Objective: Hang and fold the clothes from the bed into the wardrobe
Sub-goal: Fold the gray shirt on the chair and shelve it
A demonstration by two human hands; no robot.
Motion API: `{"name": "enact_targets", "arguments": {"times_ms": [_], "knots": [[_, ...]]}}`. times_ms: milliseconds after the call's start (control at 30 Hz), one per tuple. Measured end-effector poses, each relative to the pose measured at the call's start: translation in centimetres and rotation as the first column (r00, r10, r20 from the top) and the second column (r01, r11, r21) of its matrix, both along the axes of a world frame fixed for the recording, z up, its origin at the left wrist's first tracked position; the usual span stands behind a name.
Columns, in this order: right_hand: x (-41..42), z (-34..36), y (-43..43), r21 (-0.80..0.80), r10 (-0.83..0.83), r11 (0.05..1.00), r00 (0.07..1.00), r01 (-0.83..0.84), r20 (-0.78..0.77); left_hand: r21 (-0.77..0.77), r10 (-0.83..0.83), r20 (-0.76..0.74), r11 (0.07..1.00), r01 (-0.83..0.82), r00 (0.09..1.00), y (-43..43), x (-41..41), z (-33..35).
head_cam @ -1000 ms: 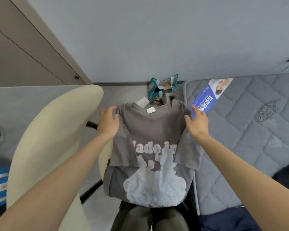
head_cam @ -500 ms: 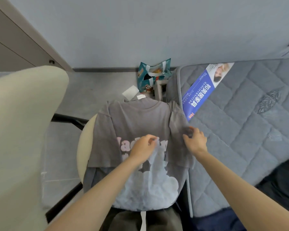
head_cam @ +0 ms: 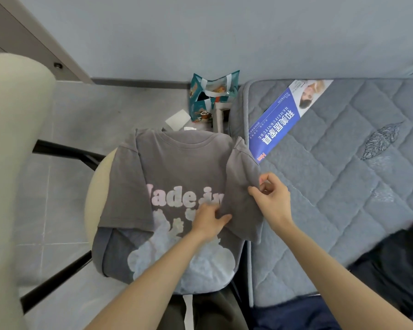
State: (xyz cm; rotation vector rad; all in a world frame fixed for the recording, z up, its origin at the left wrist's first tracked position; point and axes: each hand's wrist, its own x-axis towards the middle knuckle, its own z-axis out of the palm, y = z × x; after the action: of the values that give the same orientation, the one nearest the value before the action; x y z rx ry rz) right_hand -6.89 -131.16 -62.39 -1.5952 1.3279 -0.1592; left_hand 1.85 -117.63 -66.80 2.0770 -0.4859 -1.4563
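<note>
Soft, even light is filling the room, cool and bluish, and nothing is glaring or burning out. The pale plain wall is shading gently darker toward the top corners. Only faint shadows are showing, one gathering under the grey T-shirt with pale puffed lettering at its lower edge. The lettering is reading crisp, and so is the print on the blue glossy leaflet. The left hand is smearing at the fingers, while the right hand is staying sharp. At the left edge the cream padded chair back is looming huge and soft. The wide lens is bowing the dark skirting strip, and the dark heap of cloth at the right edge is blurring out.
</note>
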Motion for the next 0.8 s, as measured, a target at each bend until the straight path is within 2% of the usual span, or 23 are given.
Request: {"name": "enact_targets", "arguments": {"times_ms": [67,100,167,233,367,433,533,600,633,733,800], "knots": [[0.0,0.5,-0.1,0.078,-0.006,0.997,1.0,0.007,-0.004,-0.024,0.223,-0.06,0.974,-0.224,0.973,0.2,1.0,0.9],[0.1,0.5,-0.2,0.125,-0.003,0.992,1.0,0.005,-0.019,-0.033,0.329,-0.042,0.943,-0.33,0.943,0.5,2.0,1.3],[0.7,0.4,-0.6,0.23,0.001,0.973,0.999,0.008,-0.036,-0.108,0.494,0.082,0.868,-0.485,0.866,1.3,4.5,2.2],[1.8,0.3,-0.6,0.292,-0.024,0.956,1.0,0.029,-0.02,-0.203,0.598,0.209,0.801,-0.564,0.774,2.2,7.7,3.2],[4.2,-0.5,-0.3,0.061,0.113,0.992,0.987,-0.106,-0.112,-0.304,0.69,0.353,0.724,-0.62,0.632,3.8,12.3,3.8],[5.8,-1.0,-0.4,-0.008,0.19,0.981,0.973,-0.192,-0.131,-0.257,0.711,0.319,0.701,-0.665,0.627,4.4,13.2,3.1],[8.1,-2.2,-0.3,0.024,0.254,0.966,0.941,-0.256,-0.223,0.011,0.813,0.028,0.582,-0.813,0.582,5.2,13.2,1.4],[8.7,-3.2,0.2,0.101,0.264,0.965,0.898,-0.243,-0.351,0.172,0.787,-0.1,0.616,-0.769,0.608,6.0,11.9,0.5],[8.6,-3.6,0.6,0.116,0.29,0.957,0.866,-0.266,-0.407,0.198,0.754,-0.131,0.657,-0.728,0.644,6.4,11.0,0.2],[7.8,-4.1,1.5,0.061,0.292,0.952,0.834,-0.299,-0.468,0.104,0.655,-0.033,0.753,-0.649,0.755,7.0,9.1,-0.5],[6.8,-4.1,1.2,-0.04,0.197,0.969,0.861,-0.244,-0.469,-0.028,0.665,-0.075,0.744,-0.668,0.743,6.7,8.9,-0.2]]}}
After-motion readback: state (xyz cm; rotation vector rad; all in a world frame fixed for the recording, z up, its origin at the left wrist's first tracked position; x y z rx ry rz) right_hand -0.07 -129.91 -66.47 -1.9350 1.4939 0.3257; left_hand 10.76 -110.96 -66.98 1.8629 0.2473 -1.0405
